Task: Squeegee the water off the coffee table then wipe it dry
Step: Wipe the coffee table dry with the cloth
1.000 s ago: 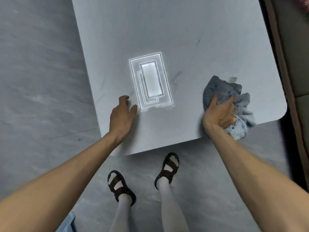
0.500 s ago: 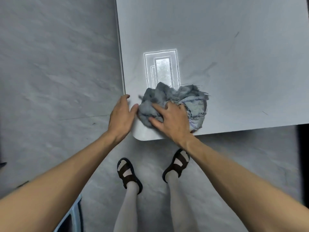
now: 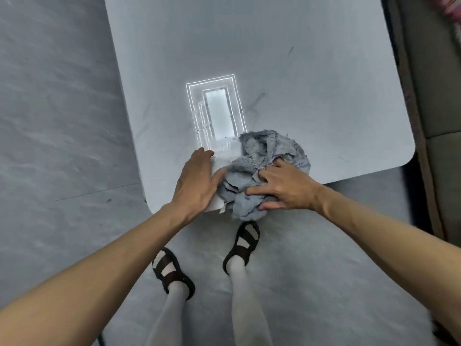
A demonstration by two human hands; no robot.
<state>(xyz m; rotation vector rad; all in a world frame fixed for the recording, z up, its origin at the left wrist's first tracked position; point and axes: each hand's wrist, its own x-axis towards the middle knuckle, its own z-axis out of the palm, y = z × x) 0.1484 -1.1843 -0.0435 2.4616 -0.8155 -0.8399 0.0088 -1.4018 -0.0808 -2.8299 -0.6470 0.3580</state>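
A pale grey coffee table (image 3: pixel 299 71) fills the upper part of the view. A crumpled grey-blue rag (image 3: pixel 262 156) lies at its near edge, partly hanging over. My right hand (image 3: pixel 282 188) presses down on the rag with fingers spread and gripping the cloth. My left hand (image 3: pixel 197 181) lies flat on the tabletop just left of the rag, its thumb touching the cloth. A bright rectangular light reflection (image 3: pixel 217 113) shines on the surface beyond the hands. No squeegee is in view.
Grey floor (image 3: pixel 62 121) surrounds the table on the left and near side. My feet in dark sandals (image 3: pixel 242 243) stand just below the table's edge. A dark sofa edge (image 3: pixel 436 96) runs along the right side.
The rag under my right hand went left along the near edge to the corner and has now come back a little to the right. My left hand stayed flat on the table.
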